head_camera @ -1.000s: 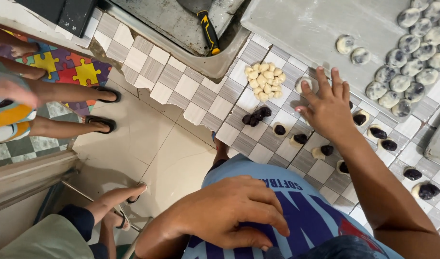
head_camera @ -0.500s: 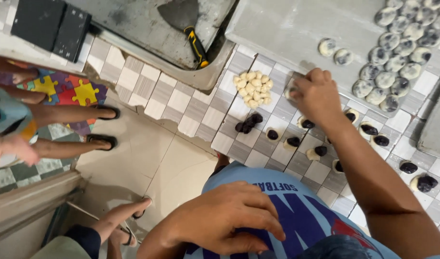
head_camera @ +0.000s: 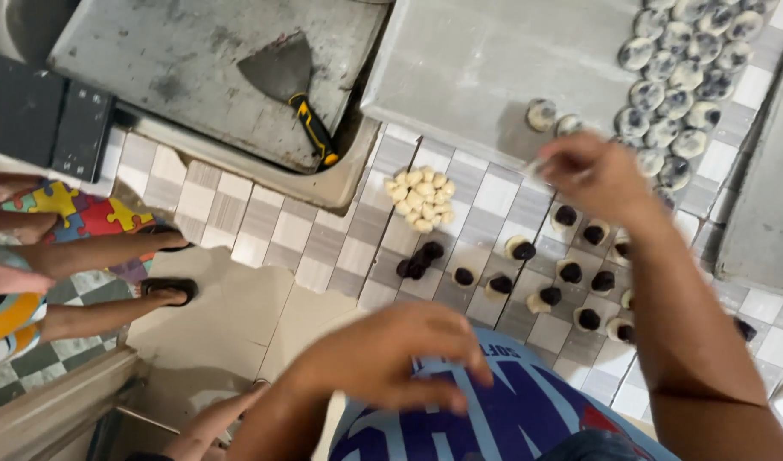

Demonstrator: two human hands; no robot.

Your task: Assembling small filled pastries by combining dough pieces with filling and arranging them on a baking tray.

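My right hand [head_camera: 598,175] hovers over the tiled counter [head_camera: 280,230] at the edge of a grey metal tray [head_camera: 468,60]. Its fingers pinch a small pale dough piece [head_camera: 537,163], blurred by motion. Below it lie several dough pieces topped with dark filling [head_camera: 570,273]. A pile of small pale dough balls [head_camera: 419,198] and a few dark filling balls [head_camera: 419,260] sit to the left. My left hand [head_camera: 400,354] rests low against my blue shirt, fingers loosely apart and holding nothing.
Several filled, speckled dough rounds [head_camera: 673,77] line the tray's right part. A scraper with a yellow-black handle [head_camera: 310,128] lies on another metal tray [head_camera: 178,60]. Another person's legs [head_camera: 93,252] stand at left by a puzzle mat [head_camera: 58,205]. A hand [head_camera: 212,423] shows below.
My right hand has lifted from the row of topped dough pieces and moved up toward the tray edge, pinching a piece. My left hand shifted slightly on my shirt.
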